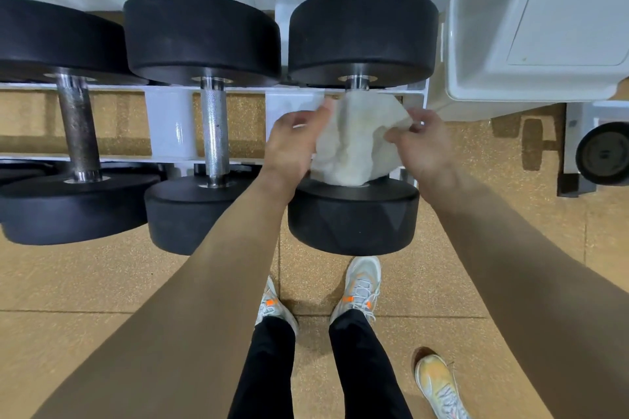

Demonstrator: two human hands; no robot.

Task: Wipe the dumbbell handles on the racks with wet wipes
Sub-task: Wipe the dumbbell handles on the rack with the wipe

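Three black dumbbells lie across a white rack (170,126). A white wet wipe (354,143) is draped over the handle of the right dumbbell (354,214), hiding nearly all of that handle. My left hand (292,146) pinches the wipe's left edge. On the other side, my right hand (422,143) grips its right edge. The middle dumbbell's handle (213,133) is bare shiny knurled metal. A darker, duller handle (77,126) belongs to the left dumbbell.
A white plastic bin (531,31) stands right of the rack, with a small black wheel (602,153) below it. My two feet in grey and orange shoes (360,286) stand on the tan speckled floor. Another person's yellowish shoe (439,384) is at the lower right.
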